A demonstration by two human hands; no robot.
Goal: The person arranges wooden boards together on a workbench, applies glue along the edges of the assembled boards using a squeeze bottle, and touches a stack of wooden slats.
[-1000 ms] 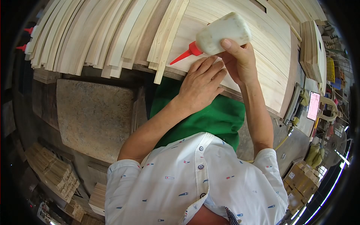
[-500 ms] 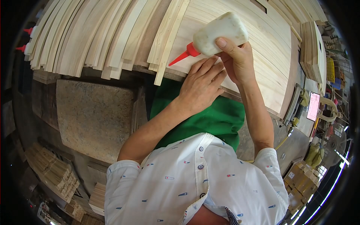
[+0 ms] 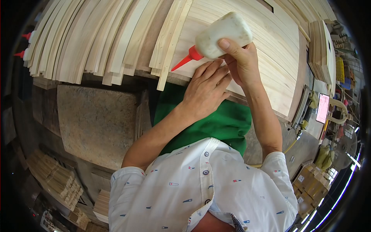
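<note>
My right hand (image 3: 240, 58) grips a white squeeze glue bottle (image 3: 222, 36), thumb on its near face. The bottle is tilted, and its red nozzle (image 3: 186, 59) points down to the left. The nozzle tip is close beside a narrow wooden strip (image 3: 174, 42) with small dots along it; whether they touch I cannot tell. Below the bottle, my left hand (image 3: 206, 87) lies with its fingers stretched out over the near edge of a pale wooden panel (image 3: 266, 65). Its thumb is mostly hidden.
Several long wooden boards (image 3: 104, 34) lie side by side at the left. Two more red-tipped bottles (image 3: 26, 54) stand at the far left edge. Stacked panels (image 3: 319, 50) and a lit phone (image 3: 322, 108) are on the right. A brown slab (image 3: 96, 123) sits below the boards.
My right hand and the glue bottle have shifted slightly left, and the nozzle tip is a little lower and nearer the dotted strip. My left hand has barely moved.
</note>
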